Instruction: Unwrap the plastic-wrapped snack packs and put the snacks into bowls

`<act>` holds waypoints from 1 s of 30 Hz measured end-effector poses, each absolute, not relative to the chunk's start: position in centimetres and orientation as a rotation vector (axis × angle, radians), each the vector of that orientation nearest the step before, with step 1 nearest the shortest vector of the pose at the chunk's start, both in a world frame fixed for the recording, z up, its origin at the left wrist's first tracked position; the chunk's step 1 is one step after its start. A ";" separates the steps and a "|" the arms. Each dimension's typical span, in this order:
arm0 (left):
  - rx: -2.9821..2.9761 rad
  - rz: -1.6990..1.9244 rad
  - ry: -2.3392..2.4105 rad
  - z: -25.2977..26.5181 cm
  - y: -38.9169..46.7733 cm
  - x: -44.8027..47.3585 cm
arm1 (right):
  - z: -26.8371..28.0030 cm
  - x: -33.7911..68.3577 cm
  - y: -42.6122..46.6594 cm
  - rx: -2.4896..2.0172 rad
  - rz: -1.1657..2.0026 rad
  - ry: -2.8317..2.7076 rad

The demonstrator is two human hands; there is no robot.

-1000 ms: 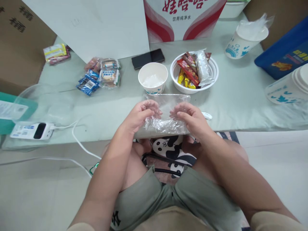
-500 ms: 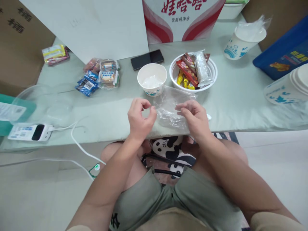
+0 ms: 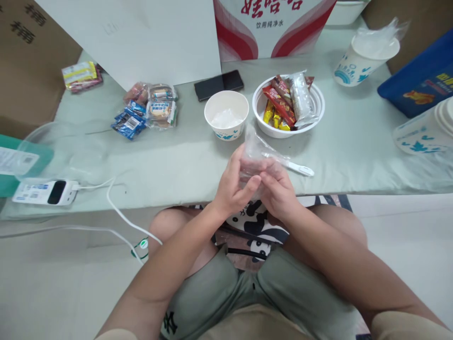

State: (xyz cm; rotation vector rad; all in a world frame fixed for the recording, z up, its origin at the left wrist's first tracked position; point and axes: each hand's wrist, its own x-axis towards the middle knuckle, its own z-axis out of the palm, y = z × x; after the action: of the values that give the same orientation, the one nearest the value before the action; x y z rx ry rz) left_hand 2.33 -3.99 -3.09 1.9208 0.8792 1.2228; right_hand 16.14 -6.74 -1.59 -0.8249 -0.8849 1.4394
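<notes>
A crumpled clear plastic bag (image 3: 258,148) is gathered between my two hands at the table's front edge. My left hand (image 3: 235,184) curls around its left side, thumb pointing right. My right hand (image 3: 279,186) closes on it from the other side, and the fingertips of both hands meet. Just beyond stands a paper cup (image 3: 226,111) with some clear plastic inside. To the right of the bag lies a white plastic handle (image 3: 300,168), its far end covered by the bag. A white bowl (image 3: 320,101) of wrapped snack bars sits behind it.
A black phone (image 3: 219,85) lies behind the cup. Wrapped snacks (image 3: 161,113) are at the left, near a white power bank (image 3: 46,193) with a cable. More paper cups (image 3: 423,130) and a blue bag (image 3: 417,75) stand on the right. A white carton (image 3: 276,35) is at the back.
My hands have come together and closed around the plastic bag, which has lifted off the tabletop and bunched up. More of the white handle now shows.
</notes>
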 end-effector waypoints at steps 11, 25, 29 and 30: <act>1.346 0.999 1.009 -0.5 -3.4 2.8 | -2.3 17.9 -5.9 -1.238 0.964 -1.103; 1.264 0.602 1.018 0.9 -1.3 -0.1 | -2.3 18.9 -3.7 -1.242 1.054 -1.022; 1.399 0.586 1.077 0.9 -0.8 -1.2 | -1.7 17.7 -4.7 -1.244 1.220 -1.007; 1.440 0.544 1.067 0.8 -0.8 -1.5 | -1.6 17.3 -5.2 -1.280 1.231 -1.021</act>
State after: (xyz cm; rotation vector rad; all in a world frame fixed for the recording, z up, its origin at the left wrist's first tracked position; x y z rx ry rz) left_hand -1.48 -0.79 0.84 1.4399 1.0668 0.5437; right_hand 17.35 -5.21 -1.60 -1.2800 -1.0211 1.2314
